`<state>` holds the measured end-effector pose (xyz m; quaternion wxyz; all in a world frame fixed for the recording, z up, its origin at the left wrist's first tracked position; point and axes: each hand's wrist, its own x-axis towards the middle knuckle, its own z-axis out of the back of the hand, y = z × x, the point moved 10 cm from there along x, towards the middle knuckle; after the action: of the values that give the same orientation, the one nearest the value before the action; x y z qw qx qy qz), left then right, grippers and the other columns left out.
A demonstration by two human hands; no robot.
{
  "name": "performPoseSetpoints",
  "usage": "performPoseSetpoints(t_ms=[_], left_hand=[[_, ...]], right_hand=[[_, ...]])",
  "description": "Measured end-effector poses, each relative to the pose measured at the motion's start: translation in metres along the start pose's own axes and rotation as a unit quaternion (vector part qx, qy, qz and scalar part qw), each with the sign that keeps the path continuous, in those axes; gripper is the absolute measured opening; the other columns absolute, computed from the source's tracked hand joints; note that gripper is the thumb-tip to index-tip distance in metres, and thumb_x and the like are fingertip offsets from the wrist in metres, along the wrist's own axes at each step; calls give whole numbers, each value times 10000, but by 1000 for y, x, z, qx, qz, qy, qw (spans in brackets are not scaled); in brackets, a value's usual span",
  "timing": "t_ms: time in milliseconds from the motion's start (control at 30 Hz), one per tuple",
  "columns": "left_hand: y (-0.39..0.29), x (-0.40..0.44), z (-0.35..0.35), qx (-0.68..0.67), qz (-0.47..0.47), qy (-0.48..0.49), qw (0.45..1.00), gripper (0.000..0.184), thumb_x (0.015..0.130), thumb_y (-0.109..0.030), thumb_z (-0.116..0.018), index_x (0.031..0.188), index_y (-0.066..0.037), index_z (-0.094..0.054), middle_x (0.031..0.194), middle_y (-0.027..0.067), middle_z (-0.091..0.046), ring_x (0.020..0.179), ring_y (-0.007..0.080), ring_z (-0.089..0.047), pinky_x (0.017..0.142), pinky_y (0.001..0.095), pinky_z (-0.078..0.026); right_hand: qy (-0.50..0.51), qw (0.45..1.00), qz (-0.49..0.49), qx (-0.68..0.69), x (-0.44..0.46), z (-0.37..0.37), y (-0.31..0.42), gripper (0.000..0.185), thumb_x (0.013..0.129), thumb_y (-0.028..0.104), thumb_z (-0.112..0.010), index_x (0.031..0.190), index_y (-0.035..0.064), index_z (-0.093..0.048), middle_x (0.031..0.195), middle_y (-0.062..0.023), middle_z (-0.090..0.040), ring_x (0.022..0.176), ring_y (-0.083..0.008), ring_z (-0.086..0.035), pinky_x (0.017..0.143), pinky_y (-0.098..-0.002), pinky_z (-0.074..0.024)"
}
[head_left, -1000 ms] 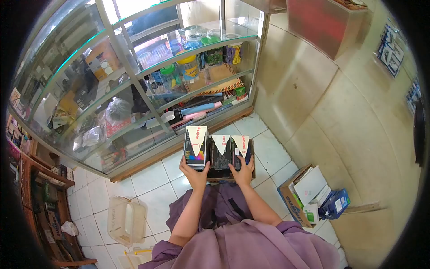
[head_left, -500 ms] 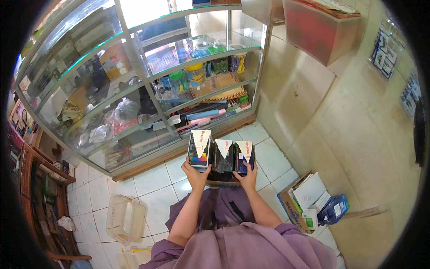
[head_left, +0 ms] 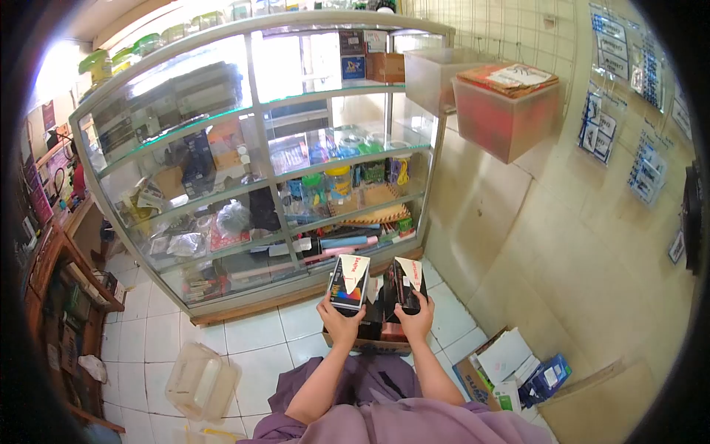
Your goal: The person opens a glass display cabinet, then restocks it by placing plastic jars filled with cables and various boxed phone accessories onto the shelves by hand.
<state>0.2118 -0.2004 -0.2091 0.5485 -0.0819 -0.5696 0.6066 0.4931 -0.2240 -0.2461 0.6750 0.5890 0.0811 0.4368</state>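
My left hand (head_left: 341,323) is closed around the lower end of a box (head_left: 347,285) with a colourful printed front and a white pointed label bearing red handwriting. A black box (head_left: 400,287) with a similar white label is gripped by my right hand (head_left: 416,318). Both boxes are tilted up above an open cardboard carton (head_left: 370,345) in front of my lap. More dark boxes show in the carton, between and below my hands. My palms and arms hide part of its contents.
A glass display cabinet (head_left: 260,148) full of goods stands ahead. A clear plastic container (head_left: 201,381) lies on the tiles to the left. At right are a carton (head_left: 473,381) of papers and a blue packet (head_left: 549,377). Plastic bins (head_left: 506,115) hang on the wall.
The view has tilted upward, showing more of the cabinet and wall. The two held boxes have moved apart, and the carton beneath shows more. The middle label no longer stands upright between them.
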Motion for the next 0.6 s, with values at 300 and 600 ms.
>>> performPoseSetpoints(t_ms=[300, 600], left_hand=[[-163, 87, 70, -88, -144, -126, 978, 887, 631, -204, -880, 1347, -32, -385, 1250, 170, -397, 1196, 354, -414, 1020, 442, -361], [-299, 207, 105, -122, -253, -246, 928, 897, 626, -188, -872, 1339, 1, -361, 1260, 184, -363, 1203, 361, -395, 1038, 449, -348]], right_hand=[[-68, 971, 210, 97, 68, 48, 200, 611, 605, 209, -837, 1166, 99, -623, 1325, -263, -457, 1196, -416, -511, 983, -430, -439], [-131, 917, 338, 167, 169, 46, 373, 634, 608, 262, -832, 1195, 164, -612, 1358, -233, -437, 1212, -413, -489, 978, -441, -441]])
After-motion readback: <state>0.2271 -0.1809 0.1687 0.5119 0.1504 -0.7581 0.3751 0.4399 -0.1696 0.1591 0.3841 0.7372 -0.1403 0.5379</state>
